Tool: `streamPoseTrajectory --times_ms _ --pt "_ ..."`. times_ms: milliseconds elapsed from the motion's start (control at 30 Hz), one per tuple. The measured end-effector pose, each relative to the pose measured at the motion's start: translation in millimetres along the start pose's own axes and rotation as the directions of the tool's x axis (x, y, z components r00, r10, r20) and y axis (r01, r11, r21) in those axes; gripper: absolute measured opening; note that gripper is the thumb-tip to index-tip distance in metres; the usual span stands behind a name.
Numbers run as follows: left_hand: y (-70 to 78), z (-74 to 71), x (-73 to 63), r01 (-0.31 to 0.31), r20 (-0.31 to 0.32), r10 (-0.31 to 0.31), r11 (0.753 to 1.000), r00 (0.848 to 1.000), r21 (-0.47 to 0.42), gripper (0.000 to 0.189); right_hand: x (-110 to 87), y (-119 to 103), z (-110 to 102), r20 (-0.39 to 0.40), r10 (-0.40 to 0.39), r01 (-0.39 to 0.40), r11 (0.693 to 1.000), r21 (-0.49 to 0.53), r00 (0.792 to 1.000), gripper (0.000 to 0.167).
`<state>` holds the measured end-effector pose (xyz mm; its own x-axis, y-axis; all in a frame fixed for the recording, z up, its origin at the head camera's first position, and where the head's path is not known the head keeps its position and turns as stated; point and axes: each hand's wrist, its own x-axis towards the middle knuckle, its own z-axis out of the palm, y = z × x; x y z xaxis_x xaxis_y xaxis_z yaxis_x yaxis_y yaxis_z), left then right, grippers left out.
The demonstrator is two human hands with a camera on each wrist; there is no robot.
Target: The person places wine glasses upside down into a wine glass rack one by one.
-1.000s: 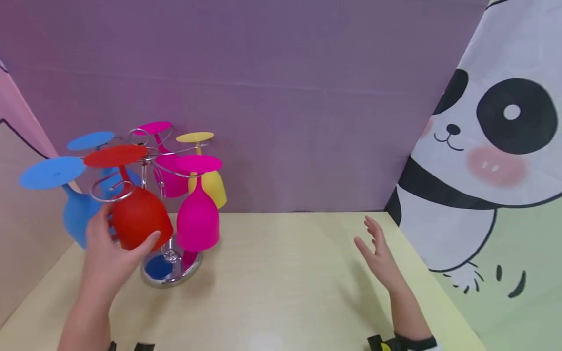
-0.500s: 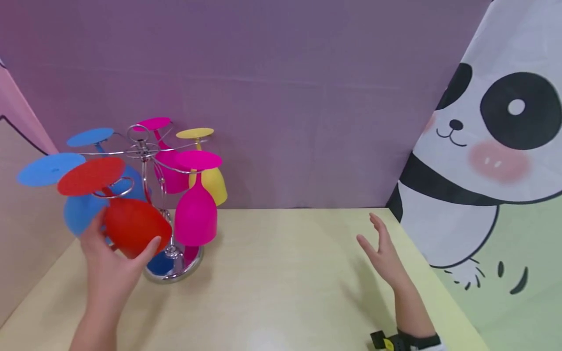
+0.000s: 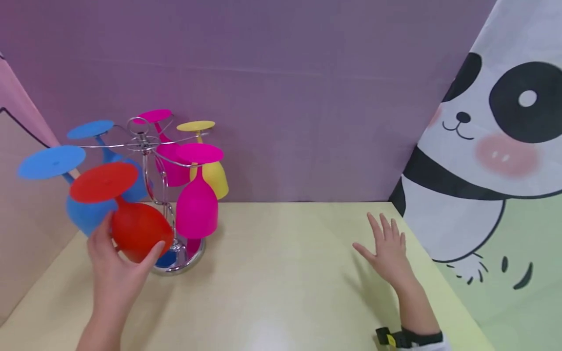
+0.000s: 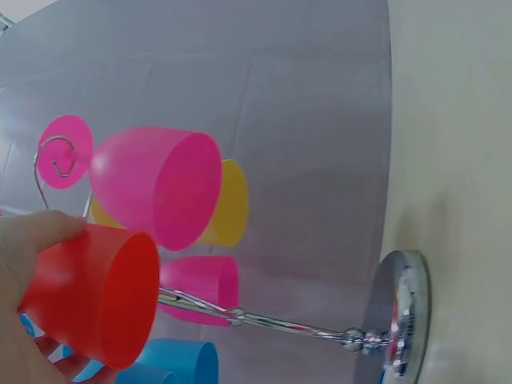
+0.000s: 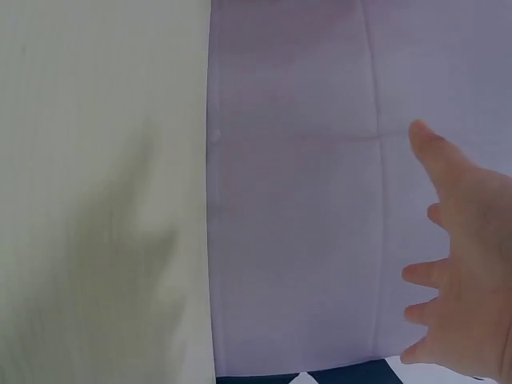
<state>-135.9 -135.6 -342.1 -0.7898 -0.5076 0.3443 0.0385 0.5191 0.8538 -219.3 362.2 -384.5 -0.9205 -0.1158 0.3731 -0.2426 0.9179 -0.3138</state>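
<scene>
My left hand (image 3: 111,261) grips a red plastic goblet (image 3: 142,229) by its bowl, thumb on one side and fingers on the other. The goblet is upside down and tilted, its round foot uppermost. Behind it stands a chrome goblet rack (image 3: 145,146); whether the red stem still touches a rack loop is hidden. From the rack hang blue goblets (image 3: 51,162), pink goblets (image 3: 197,209) and a yellow goblet (image 3: 212,178), all upside down. In the left wrist view, the red goblet's mouth (image 4: 132,300) faces the rack base. My right hand (image 3: 391,256) hovers above the table's right side, fingers spread, holding nothing.
The rack's round chrome base (image 3: 189,263) rests on a pale wooden table (image 3: 281,282). A purple cloth (image 3: 285,97) rises behind the table's back edge. A panda-print cloth (image 3: 452,224) hangs along the right side.
My left hand tilts the red goblet and shifts it outward; the loop seen round its stem earlier is now out of sight. My right hand has turned and its fingers spread. The view has dipped slightly.
</scene>
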Motion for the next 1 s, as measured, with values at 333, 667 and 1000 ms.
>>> streamPoseTrajectory --times_ms 333,667,1000 --pt "-6.8 12.8 -14.3 -0.027 -0.127 0.017 0.997 0.992 -0.075 0.103 -7.2 2.5 0.6 0.083 0.013 -0.003 0.992 -0.125 0.996 0.086" --pt "2.9 28.1 -26.9 -0.315 -0.319 0.295 0.949 0.901 -0.014 0.092 -10.9 1.9 2.7 0.115 0.027 -0.012 0.992 -0.128 0.993 0.087" --pt "36.1 57.9 -35.0 -0.585 -0.435 0.565 0.804 0.701 0.103 0.075 -10.9 2.0 6.3 0.119 0.028 -0.011 0.990 -0.138 0.992 0.087"
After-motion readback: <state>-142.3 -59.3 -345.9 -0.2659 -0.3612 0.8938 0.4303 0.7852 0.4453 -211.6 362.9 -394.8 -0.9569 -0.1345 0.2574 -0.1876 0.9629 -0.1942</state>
